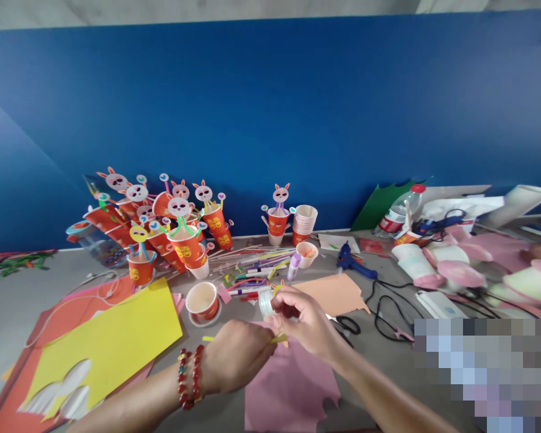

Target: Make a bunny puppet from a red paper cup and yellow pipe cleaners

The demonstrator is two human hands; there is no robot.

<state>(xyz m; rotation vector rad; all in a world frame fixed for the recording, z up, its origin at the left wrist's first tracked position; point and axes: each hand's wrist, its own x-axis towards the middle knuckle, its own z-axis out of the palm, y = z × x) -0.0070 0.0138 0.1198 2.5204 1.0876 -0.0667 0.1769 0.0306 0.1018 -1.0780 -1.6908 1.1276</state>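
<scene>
My left hand [241, 356], with a red bead bracelet at the wrist, is closed around a narrow yellow strip [208, 339]. The strip shows on both sides of the fist. Beside it my right hand [307, 322] has its fingers curled in a pinch; what is between the fingertips is too small to make out. A whitish roll, seemingly of tape [265, 303], is right at those fingertips; whether they touch it I cannot tell. Under the hands lies a pink paper sheet [288, 385] with a cut edge. An open paper cup [202, 300] stands left of my hands.
Orange cups with rabbit faces [187, 243] crowd the back left. Stacked cups [305, 222], a glue stick [293, 266] and a blue glue gun [356, 262] stand or lie behind. Yellow paper [130, 325] lies left; black scissors [348, 325] and a cable lie right. A blurred person is far right.
</scene>
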